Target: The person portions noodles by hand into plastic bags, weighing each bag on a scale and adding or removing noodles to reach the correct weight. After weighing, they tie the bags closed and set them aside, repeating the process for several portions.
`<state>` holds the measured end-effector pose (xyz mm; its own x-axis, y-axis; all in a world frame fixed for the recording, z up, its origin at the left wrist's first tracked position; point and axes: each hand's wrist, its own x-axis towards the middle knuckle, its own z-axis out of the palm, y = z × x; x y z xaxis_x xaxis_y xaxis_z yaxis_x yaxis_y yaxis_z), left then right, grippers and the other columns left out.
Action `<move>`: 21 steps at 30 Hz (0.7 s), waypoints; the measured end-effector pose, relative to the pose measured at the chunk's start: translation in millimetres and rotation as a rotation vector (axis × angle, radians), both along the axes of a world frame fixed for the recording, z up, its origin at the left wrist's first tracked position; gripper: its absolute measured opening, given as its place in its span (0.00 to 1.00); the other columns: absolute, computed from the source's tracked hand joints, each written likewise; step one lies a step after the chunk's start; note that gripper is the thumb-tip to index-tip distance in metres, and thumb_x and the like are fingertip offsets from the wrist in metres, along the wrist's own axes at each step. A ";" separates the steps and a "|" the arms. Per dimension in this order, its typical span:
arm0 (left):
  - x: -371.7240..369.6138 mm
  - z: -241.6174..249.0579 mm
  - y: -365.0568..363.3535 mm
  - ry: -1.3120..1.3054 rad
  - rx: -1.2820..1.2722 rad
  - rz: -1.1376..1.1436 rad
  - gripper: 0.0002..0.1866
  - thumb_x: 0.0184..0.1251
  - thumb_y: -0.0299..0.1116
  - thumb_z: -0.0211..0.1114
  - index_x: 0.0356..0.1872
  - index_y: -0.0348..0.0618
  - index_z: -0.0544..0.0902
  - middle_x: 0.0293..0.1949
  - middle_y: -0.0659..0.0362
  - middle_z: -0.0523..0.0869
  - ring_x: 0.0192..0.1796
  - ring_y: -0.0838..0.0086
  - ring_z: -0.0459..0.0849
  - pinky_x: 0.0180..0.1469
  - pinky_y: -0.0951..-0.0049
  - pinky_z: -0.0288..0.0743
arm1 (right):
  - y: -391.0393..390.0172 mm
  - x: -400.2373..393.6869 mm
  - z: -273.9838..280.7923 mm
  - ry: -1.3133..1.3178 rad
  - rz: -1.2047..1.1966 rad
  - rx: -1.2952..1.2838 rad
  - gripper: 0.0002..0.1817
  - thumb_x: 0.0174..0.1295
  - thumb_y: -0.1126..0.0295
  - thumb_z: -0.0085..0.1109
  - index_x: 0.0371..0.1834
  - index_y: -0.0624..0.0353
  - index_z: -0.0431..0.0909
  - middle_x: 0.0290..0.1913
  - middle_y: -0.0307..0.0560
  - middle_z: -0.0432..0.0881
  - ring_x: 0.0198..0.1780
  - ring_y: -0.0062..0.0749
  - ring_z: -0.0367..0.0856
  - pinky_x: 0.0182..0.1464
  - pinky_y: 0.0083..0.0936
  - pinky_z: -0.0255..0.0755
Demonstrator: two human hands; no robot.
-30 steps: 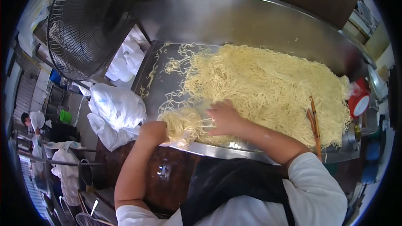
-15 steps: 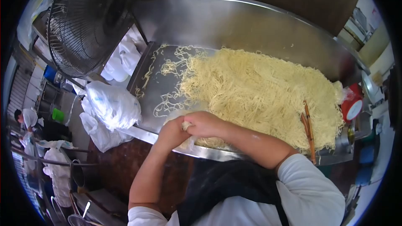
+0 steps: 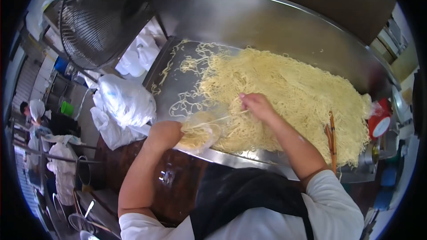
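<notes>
A worker in a white shirt and dark apron [image 3: 249, 191] stands at a stainless-steel bench [image 3: 171, 93] spread with a heap of pale yellow noodles [image 3: 293, 93], both arms extended over its front edge. The left arm is bent at the elbow, its forearm slanting up to the bench edge, where the left hand [image 3: 165, 134] is curled against the side of a clear plastic bag [image 3: 215, 136]; the fingers are largely hidden, though they appear closed on the bag. Noodles fill the bag, which rests at the front of the bench beside the heap. The right forearm angles inward from the right across the noodles, and the right hand [image 3: 258, 104], raised over the heap with its fingers drawn together, pinches a few strands stretched taut from the bag. A pair of brown sticks [image 3: 333, 144] lies on the heap near the right forearm, and a red container [image 3: 379, 118] sits at the far right end. Bulging white plastic bags [image 3: 126, 102] stand left of the bench, below a large fan [image 3: 93, 24].
</notes>
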<state>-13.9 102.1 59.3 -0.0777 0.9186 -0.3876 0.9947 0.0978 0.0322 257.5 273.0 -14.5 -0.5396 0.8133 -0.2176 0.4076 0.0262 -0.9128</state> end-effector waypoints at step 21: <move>-16.5 -33.0 -21.1 -0.856 0.430 0.408 0.18 0.67 0.44 0.60 0.47 0.39 0.84 0.25 0.59 0.84 0.30 0.73 0.81 0.35 0.71 0.73 | -56.2 -59.7 10.5 -0.424 0.737 0.294 0.16 0.57 0.56 0.57 0.32 0.59 0.81 0.32 0.49 0.84 0.35 0.44 0.82 0.39 0.38 0.74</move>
